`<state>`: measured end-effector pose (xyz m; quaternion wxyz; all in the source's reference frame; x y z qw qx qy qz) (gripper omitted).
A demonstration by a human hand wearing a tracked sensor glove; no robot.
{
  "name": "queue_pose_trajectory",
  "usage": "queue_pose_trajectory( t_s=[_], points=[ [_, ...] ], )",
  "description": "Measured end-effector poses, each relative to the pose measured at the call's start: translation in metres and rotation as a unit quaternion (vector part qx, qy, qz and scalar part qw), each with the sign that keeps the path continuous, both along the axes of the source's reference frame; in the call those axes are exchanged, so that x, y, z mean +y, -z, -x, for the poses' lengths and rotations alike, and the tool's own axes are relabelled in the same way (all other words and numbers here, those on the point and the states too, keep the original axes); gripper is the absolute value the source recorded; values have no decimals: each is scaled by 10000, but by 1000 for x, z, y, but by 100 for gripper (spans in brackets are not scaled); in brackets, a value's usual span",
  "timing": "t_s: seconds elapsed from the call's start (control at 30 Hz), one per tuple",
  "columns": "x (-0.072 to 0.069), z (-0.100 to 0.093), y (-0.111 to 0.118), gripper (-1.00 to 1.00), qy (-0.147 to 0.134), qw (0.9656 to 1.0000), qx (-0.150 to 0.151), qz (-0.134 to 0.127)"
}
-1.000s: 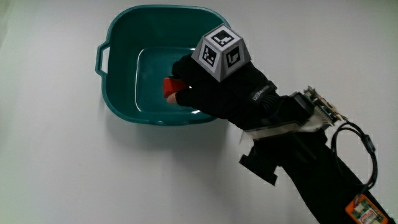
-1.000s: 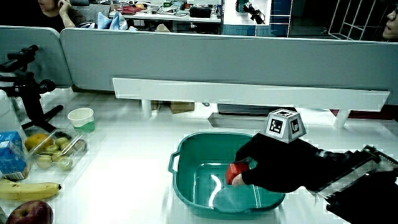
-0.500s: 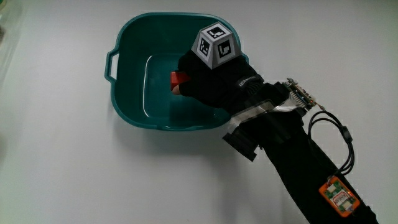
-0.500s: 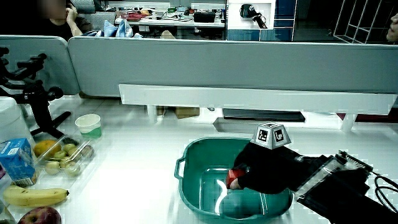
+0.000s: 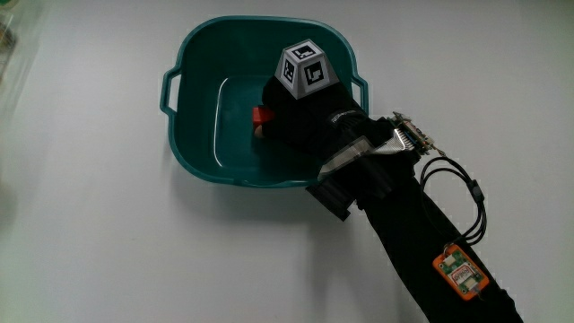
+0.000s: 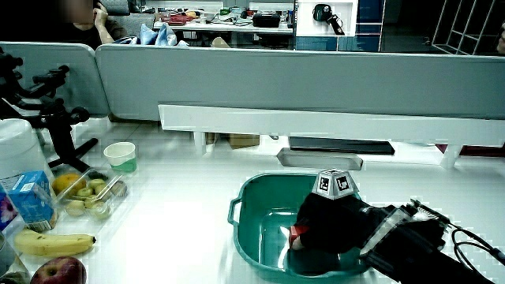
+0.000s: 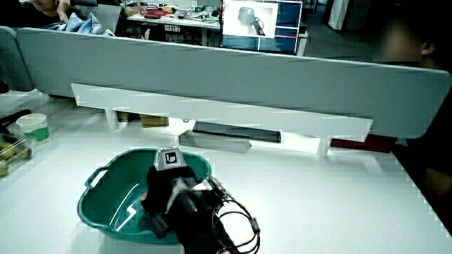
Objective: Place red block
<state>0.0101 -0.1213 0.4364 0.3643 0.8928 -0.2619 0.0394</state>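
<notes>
A small red block (image 5: 262, 117) is inside the teal basin (image 5: 195, 54), low near its floor, and also shows as a red spot (image 6: 297, 233) in a side view. The gloved hand (image 5: 296, 112) reaches down into the basin with its fingers curled around the block. The patterned cube (image 5: 303, 68) on its back faces up. In both side views the hand (image 6: 331, 225) (image 7: 164, 189) is sunk within the basin's walls (image 6: 245, 237) (image 7: 99, 204). The block is hidden by the hand in one of them.
On the table near the basin lie a clear box of fruit (image 6: 87, 193), a banana (image 6: 43, 243), an apple (image 6: 55, 271), a blue carton (image 6: 33, 197) and a paper cup (image 6: 121, 155). A grey tray (image 6: 316, 160) lies between the basin and the partition (image 6: 316, 87).
The hand has sunk lower into the basin with the red block still in its fingers; the block now sits close to the basin floor.
</notes>
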Motion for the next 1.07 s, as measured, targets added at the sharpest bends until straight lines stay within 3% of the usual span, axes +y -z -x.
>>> queue_pose_trajectory(
  t_s=[0.27,0.33,0.37,0.47,0.57,0.6,0.67,0.7,0.73,0.77,0.8,0.83,0.97,1.0,1.07],
  points=[
    [4,2,-12,0,105,9996,271,42],
    [4,1,-12,0,16,9996,295,-27],
    [4,1,-11,-9,24,9996,283,-83],
    [5,1,-12,-36,-29,9998,205,66],
    [6,0,-12,-64,-67,9992,391,52],
    [6,-3,-10,-73,-127,9994,218,222],
    [5,-8,-4,-91,-70,9995,216,239],
    [4,-12,0,-100,-138,9995,79,285],
    [3,-16,5,-100,-165,9991,12,397],
    [2,-20,14,-100,-212,9994,-83,265],
    [2,-23,20,-100,-196,9984,-282,442],
    [1,-28,26,-100,-289,9991,-162,269],
    [5,-40,53,-100,-411,9984,-350,166],
    [8,-41,60,-100,-315,9987,-384,127],
    [18,-42,70,-100,-246,9983,-470,-237]
  ],
)
